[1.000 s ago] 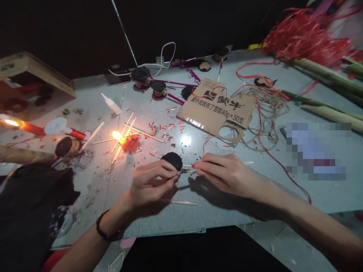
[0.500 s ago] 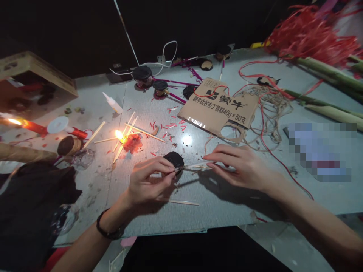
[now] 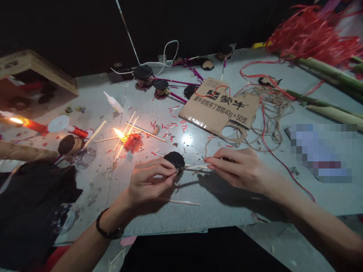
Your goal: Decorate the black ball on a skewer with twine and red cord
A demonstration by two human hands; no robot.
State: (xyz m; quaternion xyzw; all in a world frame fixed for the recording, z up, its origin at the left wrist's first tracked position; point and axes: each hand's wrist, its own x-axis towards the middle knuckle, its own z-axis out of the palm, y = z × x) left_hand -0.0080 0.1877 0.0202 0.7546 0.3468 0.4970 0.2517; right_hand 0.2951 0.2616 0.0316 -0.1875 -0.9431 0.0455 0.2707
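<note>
Between my hands runs a thin whitish stick (image 3: 195, 165), roughly level above the table. My left hand (image 3: 151, 179) pinches its darker end between thumb and fingertips. The other end is pinched by the fingers of my right hand (image 3: 238, 166). Just behind my left fingertips sits a round black piece (image 3: 174, 160), partly covered by them; I cannot tell whether they touch. Behind the whitish stick, a pale thin stick shows in part. Another thin stick (image 3: 184, 203) lies on the table in front of my left hand.
A small flame (image 3: 120, 134) burns among crossed wooden sticks beside red wax, and a lit red candle (image 3: 31, 124) is further left. Behind my hands lie a cardboard piece (image 3: 224, 104), tangled twine (image 3: 269, 113) and red scraps. A white-tipped glue bottle (image 3: 113, 102) stands behind the flame.
The flame on the table leans further left and looks larger. Both hands keep their pinch on the whitish stick, with barely any movement.
</note>
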